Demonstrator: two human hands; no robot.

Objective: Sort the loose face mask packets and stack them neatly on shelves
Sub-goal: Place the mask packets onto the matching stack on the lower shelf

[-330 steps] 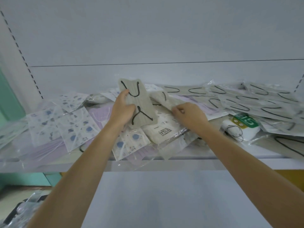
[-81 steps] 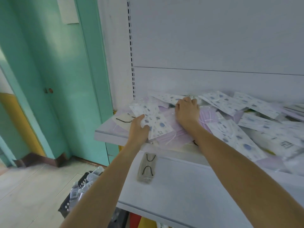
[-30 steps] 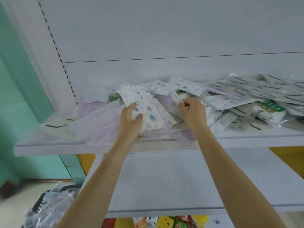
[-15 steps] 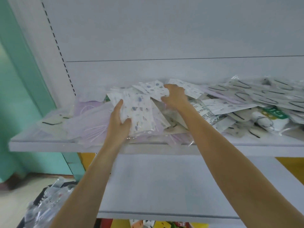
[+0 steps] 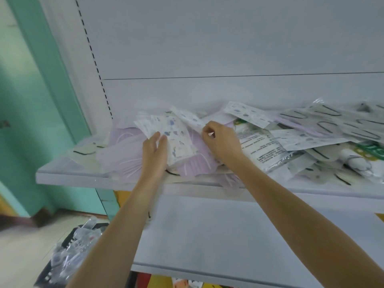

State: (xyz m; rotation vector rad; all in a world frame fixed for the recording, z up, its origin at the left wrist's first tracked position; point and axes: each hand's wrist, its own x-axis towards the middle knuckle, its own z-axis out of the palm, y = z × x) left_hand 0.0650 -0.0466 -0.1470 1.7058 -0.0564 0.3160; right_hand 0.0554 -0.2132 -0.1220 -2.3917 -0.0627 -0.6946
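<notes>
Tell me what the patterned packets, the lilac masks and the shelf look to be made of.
Patterned packets: likely clear glossy plastic film; the edges glint and crinkle.
Lilac masks: soft matte nonwoven fabric, it seems, with thin white ear loops, inside see-through wrap.
Shelf: probably painted sheet metal; smooth, pale grey, with a thin flat edge, though laminate cannot be ruled out.
</notes>
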